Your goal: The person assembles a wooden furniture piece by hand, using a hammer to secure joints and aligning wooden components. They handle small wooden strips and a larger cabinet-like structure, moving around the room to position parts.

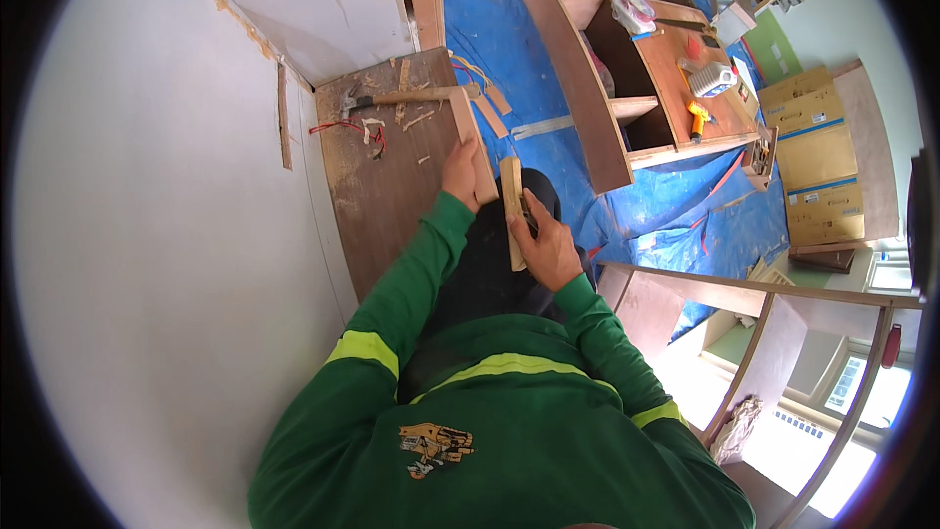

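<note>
My left hand (460, 174) grips a narrow wooden strip (468, 127) that stands on edge along the right side of a dark wooden board (387, 181). My right hand (544, 247) holds a short light wood block (511, 206) upright beside that strip, with a small dark tool pinched against it. A hammer (397, 97) with a wooden handle lies at the board's far end, beyond my left hand. Both green sleeves come up from the lower edge.
Wood chips and red and yellow wires (352, 127) litter the board's far end. A white wall (147, 235) is on the left. A blue tarp (509, 29) covers the floor, with a wooden shelf unit (597, 88) carrying an orange tool (697, 118) and bottles. Cardboard boxes (818, 167) lie right.
</note>
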